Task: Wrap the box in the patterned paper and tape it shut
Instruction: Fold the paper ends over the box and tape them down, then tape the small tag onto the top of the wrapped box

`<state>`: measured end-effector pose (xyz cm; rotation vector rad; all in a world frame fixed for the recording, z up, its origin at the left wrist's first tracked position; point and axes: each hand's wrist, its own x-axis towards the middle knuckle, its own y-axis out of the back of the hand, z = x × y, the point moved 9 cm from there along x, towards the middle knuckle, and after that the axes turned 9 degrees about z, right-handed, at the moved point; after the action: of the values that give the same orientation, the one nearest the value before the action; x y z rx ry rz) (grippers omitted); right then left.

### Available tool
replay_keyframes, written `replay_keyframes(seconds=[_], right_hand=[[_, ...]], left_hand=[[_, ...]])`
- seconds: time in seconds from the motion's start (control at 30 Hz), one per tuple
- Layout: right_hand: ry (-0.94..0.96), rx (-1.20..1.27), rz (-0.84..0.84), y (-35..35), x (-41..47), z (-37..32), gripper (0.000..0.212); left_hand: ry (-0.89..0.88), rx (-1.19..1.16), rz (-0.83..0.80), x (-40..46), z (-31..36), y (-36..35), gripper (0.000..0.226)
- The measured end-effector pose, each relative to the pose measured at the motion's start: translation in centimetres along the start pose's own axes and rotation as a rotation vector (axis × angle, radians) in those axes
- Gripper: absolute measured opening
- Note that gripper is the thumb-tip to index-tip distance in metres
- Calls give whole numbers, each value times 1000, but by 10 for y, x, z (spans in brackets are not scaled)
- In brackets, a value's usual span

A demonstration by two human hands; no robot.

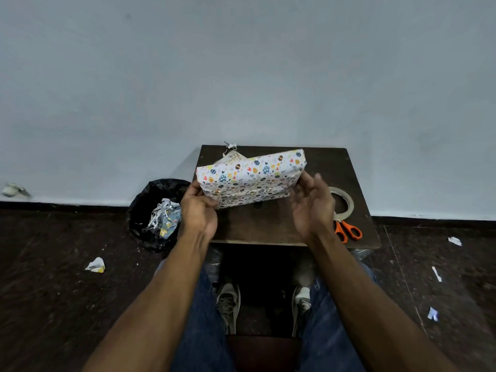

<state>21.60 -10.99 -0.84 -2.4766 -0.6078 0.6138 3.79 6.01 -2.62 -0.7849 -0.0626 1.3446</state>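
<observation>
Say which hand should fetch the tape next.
Right, probably. The tape roll lies on the table just beside the right hand, which looks open beside the wrapped box, while the left hand grips the box's corner.

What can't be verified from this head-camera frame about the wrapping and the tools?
- Wrapped box, head view: the far side and underside face away, so taped seams cannot be checked.
- Left hand covers the box's near left corner.
- Right hand hides part of the tape roll and the scissors' blades.
- Printed tag behind the box: text too small.
</observation>
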Motion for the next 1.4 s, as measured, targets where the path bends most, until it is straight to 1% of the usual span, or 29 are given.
replay_keyframes(seconds=[0.07, 0.1, 0.13, 0.17, 0.2, 0.27, 0.3, 0.33, 0.37, 0.43, 0.53, 0.63, 0.7, 0.77, 0.83, 0.87, 0.93, 1.0, 1.07, 1.13, 1.23, 1.3, 1.4], right_hand=[[-16, -10, 21, 1, 2, -1, 54], [-29, -14, 28, 2, 4, -2, 55], [-51, -16, 45, 5, 5, -2, 55], [-88, -14, 58, 7, 5, 0, 52], [-125, -24, 60, 9, 4, 3, 44], [-150, -90, 47, 13, 1, 8, 14], [-142, -144, 35, 16, -1, 10, 11], [-131, -220, 27, 21, -1, 12, 20], [-107, -313, 17, 24, -3, 12, 27], [15, -649, -12, 29, -1, 10, 37], [228, -1163, -85, 25, 4, 14, 47], [374, -1458, -199, 13, 1, 28, 52], [444, -1639, -209, 8, 1, 35, 56], [495, -1854, -207, 0, 5, 40, 69], [535, -2000, -243, -15, 11, 48, 88], [553, -2036, -259, -21, 14, 53, 95], [575, -2073, -269, -28, 20, 59, 98], [578, -2078, -268, -29, 24, 62, 96], [575, -2082, -273, -27, 23, 63, 92], [582, -2077, -274, -26, 23, 63, 88], [578, -2079, -273, -27, 24, 63, 86], [578, -2066, -267, -27, 24, 62, 86], [575, -2045, -265, -27, 25, 61, 86]], left_hand=[[63, -169, 14, -2, -4, 5, 41], [81, -240, 21, -3, -5, 7, 32], [91, -263, 22, -1, -6, 7, 25], [97, -245, 15, -1, -7, 7, 22], [94, -169, 6, -1, -9, 6, 27], [73, 71, -31, -1, -15, 3, 40], [60, 161, -49, -1, -17, 1, 44], [54, 222, -64, 1, -20, 1, 49], [50, 273, -89, 5, -23, 1, 53], [8, 420, -114, 14, -27, 1, 58], [-147, 755, -179, 21, -25, -4, 63], [-291, 930, -285, 23, -27, -16, 59], [-385, 1020, -348, 27, -28, -22, 54], [-513, 1222, -412, 32, -32, -26, 50], [-619, 1464, -444, 39, -38, -26, 51], [-653, 1548, -451, 42, -38, -28, 52], [-708, 1604, -422, 49, -34, -35, 52], [-787, 1545, -308, 59, -20, -46, 48], [-817, 1511, -141, 75, -3, -53, 47], [-707, 1596, -22, 100, 2, -53, 58], [-472, 1722, 23, 130, -3, -53, 83], [-435, 1772, 22, 139, -5, -57, 82], [-464, 1728, 29, 144, -3, -64, 66]])
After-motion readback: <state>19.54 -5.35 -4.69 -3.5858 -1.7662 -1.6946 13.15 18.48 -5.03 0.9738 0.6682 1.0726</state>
